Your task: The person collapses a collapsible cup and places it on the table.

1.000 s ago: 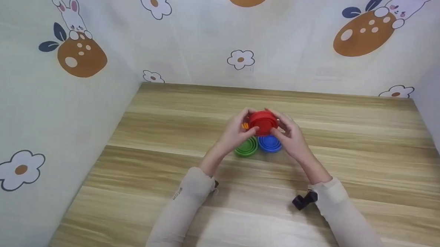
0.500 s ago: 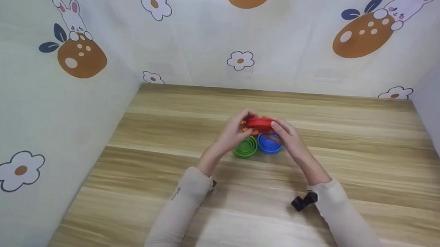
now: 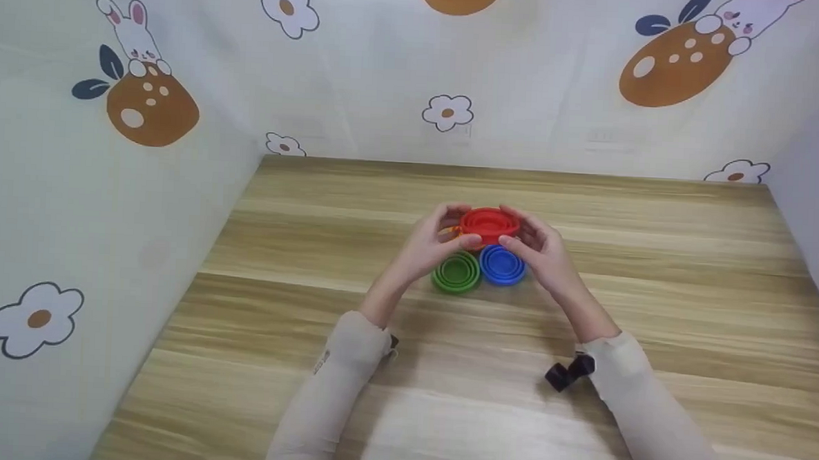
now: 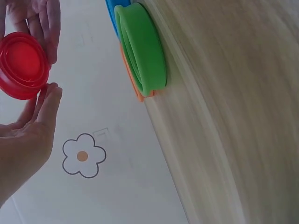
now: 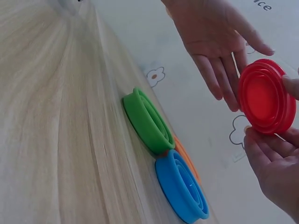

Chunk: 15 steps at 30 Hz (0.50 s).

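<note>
A red collapsible cup (image 3: 490, 224), folded into concentric rings, is held up over the table. My right hand (image 5: 280, 163) pinches it between the thumb and the fingers beneath. The left hand (image 5: 212, 39) is at its other side with fingers extended, close to the rim; contact is hard to tell. Below on the table are a green collapsible cup (image 3: 457, 271) and a blue one (image 3: 503, 264), side by side and folded flat. An orange one (image 5: 188, 158) lies behind them, mostly hidden by the hands and the red cup in the head view.
The wood-patterned table (image 3: 291, 252) is bordered by a patterned cloth wall (image 3: 361, 69) at the back and sides. A small black device (image 3: 569, 372) is strapped at the right sleeve's cuff.
The red cup has been turned: first its face showed steeply tilted, then it was edge-on, and now its rings face upward. The left fingers have opened out. The table cups have stayed put.
</note>
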Tool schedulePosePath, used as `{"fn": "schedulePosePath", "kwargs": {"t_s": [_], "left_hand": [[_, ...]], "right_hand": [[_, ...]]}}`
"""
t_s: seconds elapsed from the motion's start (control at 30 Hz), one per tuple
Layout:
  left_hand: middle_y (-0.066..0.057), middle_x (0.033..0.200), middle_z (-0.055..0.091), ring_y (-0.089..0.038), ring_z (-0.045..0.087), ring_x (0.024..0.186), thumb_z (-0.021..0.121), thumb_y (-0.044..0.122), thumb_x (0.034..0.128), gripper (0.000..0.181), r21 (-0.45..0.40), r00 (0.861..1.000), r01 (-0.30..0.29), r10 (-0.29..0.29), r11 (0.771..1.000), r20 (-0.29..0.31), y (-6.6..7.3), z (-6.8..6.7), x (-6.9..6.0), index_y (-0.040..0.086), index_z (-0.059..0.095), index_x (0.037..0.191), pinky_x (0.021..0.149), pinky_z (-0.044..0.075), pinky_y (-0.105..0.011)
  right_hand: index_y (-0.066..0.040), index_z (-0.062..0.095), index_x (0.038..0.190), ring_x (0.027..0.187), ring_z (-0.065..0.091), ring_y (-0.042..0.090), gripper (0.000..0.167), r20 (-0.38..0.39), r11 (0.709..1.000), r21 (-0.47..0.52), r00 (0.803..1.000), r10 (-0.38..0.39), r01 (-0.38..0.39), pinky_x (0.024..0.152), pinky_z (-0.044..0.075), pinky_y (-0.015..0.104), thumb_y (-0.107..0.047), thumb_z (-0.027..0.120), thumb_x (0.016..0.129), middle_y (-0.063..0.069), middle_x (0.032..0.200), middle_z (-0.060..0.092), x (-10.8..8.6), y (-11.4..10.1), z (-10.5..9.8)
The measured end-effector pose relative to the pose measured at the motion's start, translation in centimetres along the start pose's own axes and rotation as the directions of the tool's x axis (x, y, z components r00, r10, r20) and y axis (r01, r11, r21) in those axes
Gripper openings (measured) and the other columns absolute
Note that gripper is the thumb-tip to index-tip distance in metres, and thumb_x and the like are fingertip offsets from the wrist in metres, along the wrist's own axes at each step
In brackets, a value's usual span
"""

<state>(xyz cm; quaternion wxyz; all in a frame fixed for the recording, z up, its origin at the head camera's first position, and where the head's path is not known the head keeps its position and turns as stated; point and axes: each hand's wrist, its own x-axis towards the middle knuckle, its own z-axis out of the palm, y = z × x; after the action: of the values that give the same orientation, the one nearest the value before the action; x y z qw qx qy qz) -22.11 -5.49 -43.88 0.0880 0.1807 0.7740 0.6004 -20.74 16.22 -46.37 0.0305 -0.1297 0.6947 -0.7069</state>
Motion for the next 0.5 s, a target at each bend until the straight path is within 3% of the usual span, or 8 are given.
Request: {"fn": "schedulePosePath", "kwargs": {"t_s": [0.23,0.37,0.5], "left_hand": [[-0.014,0.146,0.054,-0.025,0.050,0.138,0.075,0.016,0.0887,0.063,0.053,0.999,-0.019,0.017,0.998,0.036,0.0,0.1,1.6,0.003,0.046,0.143,0.115,0.042,-0.033],[-0.010,0.148,0.052,-0.021,0.047,0.141,0.074,0.015,0.0894,0.063,0.137,0.997,-0.014,0.003,0.991,0.075,-0.2,0.3,2.9,0.006,0.045,0.145,0.118,0.039,-0.030],[-0.008,0.150,0.051,-0.018,0.044,0.143,0.072,0.012,0.0907,0.064,0.249,0.995,-0.011,-0.014,0.968,0.100,-0.4,0.8,4.3,0.008,0.043,0.148,0.120,0.036,-0.029]], "right_hand": [[0.000,0.033,0.153,0.143,0.042,0.028,0.067,0.036,0.999,-0.041,0.999,-0.014,0.015,0.111,0.042,0.018,0.002,0.063,0.093,0.017,0.158,0.039,0.6,0.1,-1.3],[-0.001,0.031,0.154,0.148,0.036,0.028,0.071,0.041,0.996,-0.085,0.999,-0.001,0.005,0.120,0.034,0.031,0.003,0.066,0.091,0.014,0.160,0.036,1.3,0.4,-2.3],[0.000,0.031,0.154,0.150,0.032,0.029,0.073,0.034,0.990,-0.138,0.999,0.016,-0.011,0.124,0.026,0.040,0.003,0.067,0.090,0.016,0.160,0.035,2.0,0.8,-3.2]]}}
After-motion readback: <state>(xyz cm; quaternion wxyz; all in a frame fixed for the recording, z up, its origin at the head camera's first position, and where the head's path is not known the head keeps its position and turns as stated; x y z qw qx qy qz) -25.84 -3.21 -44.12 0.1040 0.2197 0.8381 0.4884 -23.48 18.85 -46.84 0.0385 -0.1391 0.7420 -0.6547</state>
